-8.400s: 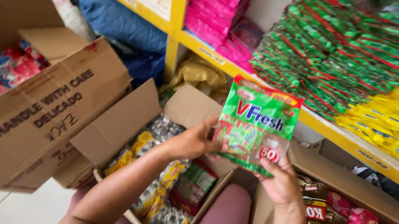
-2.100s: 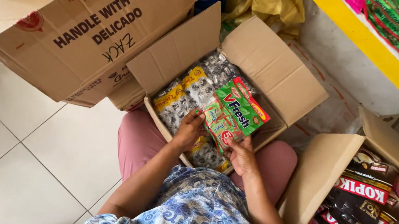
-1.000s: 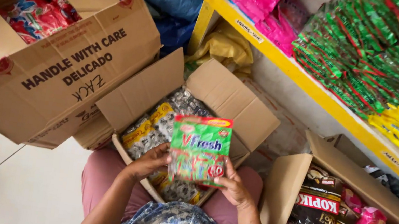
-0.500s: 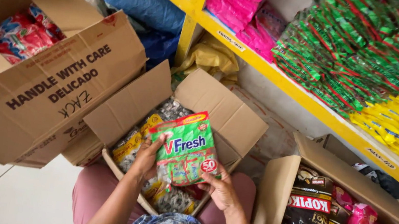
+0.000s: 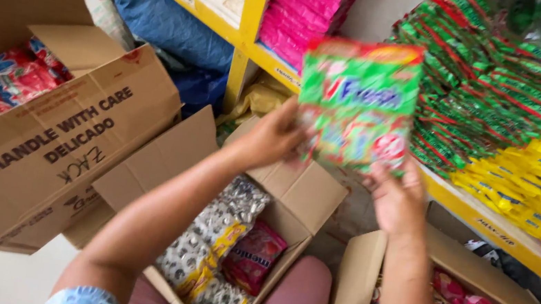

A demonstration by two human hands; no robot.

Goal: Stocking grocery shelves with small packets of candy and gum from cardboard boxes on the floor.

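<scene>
Yellow shelving [image 5: 254, 24] crammed with sachet strips fills the background. Both hands lift a green candy packet [image 5: 359, 101] at twelve o'clock: left hand [image 5: 271, 135] pinches its lower-left edge, right hand [image 5: 395, 200] grips its lower-right corner, fingers curled. Holding it level and square probably suits the stacked green strips [image 5: 502, 85] at two o'clock.

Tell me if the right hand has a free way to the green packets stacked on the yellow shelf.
Probably yes. The right hand is up near the green packets, with nothing between them. But it grips the green candy bag together with the left hand, so it would need to let go first.
</scene>
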